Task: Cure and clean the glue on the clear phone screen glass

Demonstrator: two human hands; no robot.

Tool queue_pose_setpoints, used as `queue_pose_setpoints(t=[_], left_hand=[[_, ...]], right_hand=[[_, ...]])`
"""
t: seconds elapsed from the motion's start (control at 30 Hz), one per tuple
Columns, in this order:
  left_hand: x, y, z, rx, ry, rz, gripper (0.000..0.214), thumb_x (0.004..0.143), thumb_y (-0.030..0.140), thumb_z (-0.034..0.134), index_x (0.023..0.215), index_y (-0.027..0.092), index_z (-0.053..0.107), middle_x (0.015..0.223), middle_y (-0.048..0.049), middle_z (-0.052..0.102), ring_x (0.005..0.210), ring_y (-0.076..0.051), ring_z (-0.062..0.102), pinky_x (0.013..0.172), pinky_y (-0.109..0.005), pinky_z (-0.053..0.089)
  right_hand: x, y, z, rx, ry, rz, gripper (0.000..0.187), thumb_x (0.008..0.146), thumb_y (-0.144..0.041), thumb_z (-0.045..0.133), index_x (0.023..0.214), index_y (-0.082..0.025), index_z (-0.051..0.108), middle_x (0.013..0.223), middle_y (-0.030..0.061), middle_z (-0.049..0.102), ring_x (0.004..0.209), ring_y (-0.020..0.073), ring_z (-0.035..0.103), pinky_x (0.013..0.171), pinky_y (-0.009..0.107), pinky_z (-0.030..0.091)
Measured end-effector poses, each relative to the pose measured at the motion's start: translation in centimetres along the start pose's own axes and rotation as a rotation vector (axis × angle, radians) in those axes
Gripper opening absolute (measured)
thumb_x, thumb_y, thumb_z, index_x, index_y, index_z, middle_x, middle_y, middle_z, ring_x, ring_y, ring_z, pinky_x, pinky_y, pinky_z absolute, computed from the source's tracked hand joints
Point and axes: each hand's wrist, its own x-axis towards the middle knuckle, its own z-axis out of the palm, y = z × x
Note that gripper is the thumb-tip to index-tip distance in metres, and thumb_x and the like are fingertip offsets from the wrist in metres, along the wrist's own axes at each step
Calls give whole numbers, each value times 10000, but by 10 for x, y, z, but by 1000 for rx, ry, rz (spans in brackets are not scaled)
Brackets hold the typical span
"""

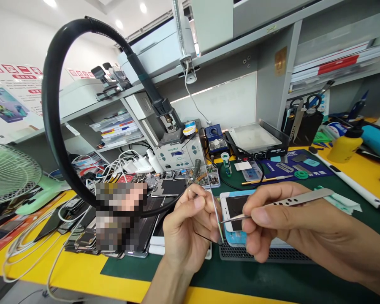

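My left hand holds a thin clear glass sheet upright, seen nearly edge-on, with the thumb and fingers closed on it. A pair of metal tweezers is gripped in my right hand. The tweezers' tips meet the sheet's lower edge, where a greenish-white strip shows. Behind my hands, a white-framed phone with a dark screen lies on a light-blue piece. Both rest over a black mesh pad. My right fingers cover part of the phone.
A hot-air station stands at the back, its black hose looping over the left side. Several phones and parts crowd the left of the green mat. Farther right are a heating plate, a yellow bottle and a white stick.
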Motion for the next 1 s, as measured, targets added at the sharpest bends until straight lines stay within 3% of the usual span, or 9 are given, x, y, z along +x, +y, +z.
queue_pose_setpoints(t=[0.73, 1.0], left_hand=[[0, 0, 0, 14, 15, 19, 35, 814, 174, 694, 839, 161, 673, 718, -8, 644, 576, -114, 610, 436, -175, 515], [-2, 1, 4, 75, 95, 71, 41, 811, 137, 688, 810, 155, 651, 722, -22, 668, 574, -115, 628, 473, -181, 524]], right_hand=[[0, -1, 0, -32, 3, 3, 110, 823, -254, 814, 800, -149, 791, 773, 73, 768, 704, 187, 766, 658, 256, 631], [-1, -10, -1, -38, 79, -34, 84, 773, -238, 836, 764, -162, 801, 724, 68, 765, 658, 184, 756, 633, 240, 624]])
